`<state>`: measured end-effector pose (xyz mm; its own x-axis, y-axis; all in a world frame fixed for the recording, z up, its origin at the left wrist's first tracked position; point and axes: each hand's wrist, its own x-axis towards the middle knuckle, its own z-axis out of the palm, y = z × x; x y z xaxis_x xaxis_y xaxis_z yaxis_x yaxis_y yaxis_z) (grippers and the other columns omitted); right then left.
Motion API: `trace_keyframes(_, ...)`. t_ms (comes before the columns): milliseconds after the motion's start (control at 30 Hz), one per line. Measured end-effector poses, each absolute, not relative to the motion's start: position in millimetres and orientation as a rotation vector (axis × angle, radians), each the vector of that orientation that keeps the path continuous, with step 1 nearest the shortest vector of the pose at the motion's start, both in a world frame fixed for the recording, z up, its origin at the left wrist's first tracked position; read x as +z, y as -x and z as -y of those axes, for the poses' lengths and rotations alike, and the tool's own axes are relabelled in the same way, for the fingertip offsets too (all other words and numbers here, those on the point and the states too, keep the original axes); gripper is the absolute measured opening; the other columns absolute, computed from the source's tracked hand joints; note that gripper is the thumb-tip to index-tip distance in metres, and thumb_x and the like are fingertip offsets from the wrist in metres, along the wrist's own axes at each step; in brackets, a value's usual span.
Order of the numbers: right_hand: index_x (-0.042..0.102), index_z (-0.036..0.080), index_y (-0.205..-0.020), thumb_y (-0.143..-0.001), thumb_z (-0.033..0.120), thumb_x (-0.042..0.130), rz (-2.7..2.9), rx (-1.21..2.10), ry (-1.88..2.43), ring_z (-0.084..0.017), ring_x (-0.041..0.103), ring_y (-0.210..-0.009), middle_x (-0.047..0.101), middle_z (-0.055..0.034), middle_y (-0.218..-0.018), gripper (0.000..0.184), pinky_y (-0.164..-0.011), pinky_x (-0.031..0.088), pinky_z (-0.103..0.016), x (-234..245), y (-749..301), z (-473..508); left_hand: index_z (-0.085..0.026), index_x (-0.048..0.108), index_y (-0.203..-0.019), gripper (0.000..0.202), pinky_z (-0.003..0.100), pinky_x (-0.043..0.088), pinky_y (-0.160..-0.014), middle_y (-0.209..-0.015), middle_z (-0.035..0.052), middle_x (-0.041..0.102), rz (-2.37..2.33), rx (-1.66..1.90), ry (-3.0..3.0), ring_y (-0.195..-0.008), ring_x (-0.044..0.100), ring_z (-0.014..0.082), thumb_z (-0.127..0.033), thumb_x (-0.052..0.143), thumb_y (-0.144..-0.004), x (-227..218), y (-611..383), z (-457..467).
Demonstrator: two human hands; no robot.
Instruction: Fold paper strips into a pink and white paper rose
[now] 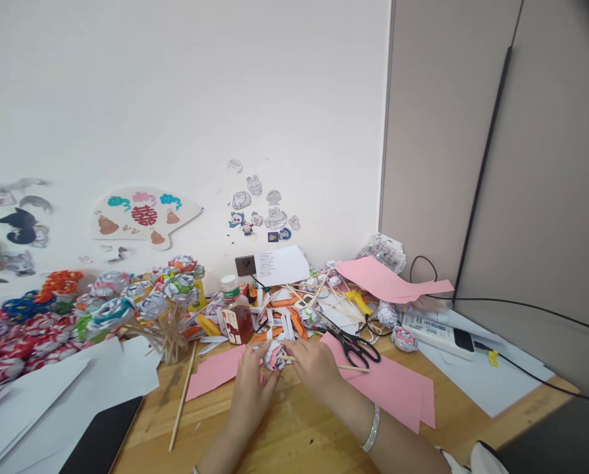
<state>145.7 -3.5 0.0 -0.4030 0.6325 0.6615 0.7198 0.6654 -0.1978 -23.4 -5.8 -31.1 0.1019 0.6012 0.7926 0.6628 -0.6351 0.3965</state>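
Observation:
A small crumpled-paper flower (274,356), white with pink and dark print, is between my two hands just above the table. My left hand (255,376) curls around its left and lower side, fingers closed on the paper. My right hand (312,366) pinches at the flower's right side, where a thin wooden stick (354,368) meets it; the stick passes behind this hand and comes out to the right. Part of the flower is hidden by my fingers. Pink paper sheets (215,375) lie beside my left hand, and black-handled scissors (357,349) lie on pink paper to the right.
A jar of reddish-brown contents (237,316) stands just behind my hands. Bundled paper flowers (111,309) crowd the left. Paper strips (284,322) are heaped at the back. A loose stick (182,398), a black flat object (104,434) and a white power strip (439,334) lie around.

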Motion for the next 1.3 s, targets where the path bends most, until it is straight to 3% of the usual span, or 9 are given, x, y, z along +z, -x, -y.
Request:
trace_keyframes(133, 0.059, 0.020, -0.112, -0.083, 0.013, 0.047, 2.043, -0.037, 1.084, -0.018, 0.065, -0.078, 0.071, -0.0044, -0.091, 0.032, -0.065, 0.044, -0.025, 4, -146, 7, -0.018, 0.052, -0.113, 0.040, 0.045, 0.049, -0.080, -0.099, 0.0096, 0.062, 1.473, -1.658, 2.228, -0.096, 0.059, 0.0276, -0.029, 0.059, -0.075, -32, 24, 3)
trace_keyframes(433, 0.063, 0.020, -0.099, -0.080, 0.018, 0.052, 2.039, 0.042, 1.096, -0.018, 0.065, -0.079, 0.071, -0.0031, -0.090, 0.022, -0.066, 0.042, -0.024, 2, -145, 10, -0.019, 0.050, -0.100, 0.038, 0.042, 0.049, -0.080, -0.097, 0.0062, 0.056, 1.618, -1.888, 2.123, -0.091, 0.056, 0.0248, -0.032, 0.066, -0.069, -16, 17, 8)
trace_keyframes(633, 0.064, 0.020, -0.094, -0.079, 0.015, 0.053, 2.026, 0.086, 1.117, -0.017, 0.065, -0.077, 0.072, -0.0022, -0.088, 0.020, -0.065, 0.043, -0.023, 3, -144, 8, -0.019, 0.046, -0.103, 0.043, 0.041, 0.049, -0.080, -0.097, 0.0055, 0.057, 1.753, -1.942, 2.214, -0.090, 0.058, 0.0231, -0.032, 0.067, -0.068, -18, 13, 8)
trace_keyframes(800, 0.066, 0.020, -0.095, -0.080, 0.013, 0.053, 1.958, 0.161, 1.105, -0.017, 0.065, -0.077, 0.072, -0.0026, -0.087, 0.022, -0.066, 0.042, -0.023, 5, -146, 6, -0.022, 0.038, -0.126, 0.061, 0.043, 0.043, -0.094, -0.120, 0.0113, 0.053, 1.640, -1.989, 2.386, -0.115, 0.051, 0.0263, -0.034, 0.065, -0.073, -22, 14, 6)
trace_keyframes(900, 0.065, 0.020, -0.099, -0.081, 0.012, 0.052, 1.935, 0.186, 1.094, -0.017, 0.065, -0.076, 0.072, -0.0028, -0.087, 0.024, -0.066, 0.042, -0.022, 7, -148, 5, -0.022, 0.042, -0.127, 0.057, 0.047, 0.037, -0.100, -0.127, 0.0122, 0.052, 1.549, -1.890, 2.562, -0.123, 0.045, 0.0284, -0.034, 0.063, -0.075, -23, 15, 6)
trace_keyframes(1100, 0.066, 0.020, -0.092, -0.083, 0.013, 0.051, 1.941, 0.194, 1.068, -0.015, 0.064, -0.074, 0.071, -0.0017, -0.085, 0.019, -0.064, 0.041, -0.021, 8, -148, 5, -0.022, 0.058, -0.110, 0.040, 0.044, 0.045, -0.091, -0.109, 0.0082, 0.063, 1.518, -1.761, 2.574, -0.104, 0.057, 0.0266, -0.030, 0.067, -0.072, -17, 15, 6)
trace_keyframes(1300, 0.064, 0.020, -0.096, -0.082, 0.012, 0.053, 1.894, 0.156, 1.129, -0.016, 0.065, -0.078, 0.071, -0.0018, -0.088, 0.019, -0.067, 0.041, -0.022, 4, -149, 0, -0.020, 0.057, -0.097, 0.038, 0.040, 0.049, -0.080, -0.096, 0.0063, 0.062, 1.584, -1.862, 2.377, -0.092, 0.059, 0.0252, -0.031, 0.073, -0.064, -15, 15, 7)
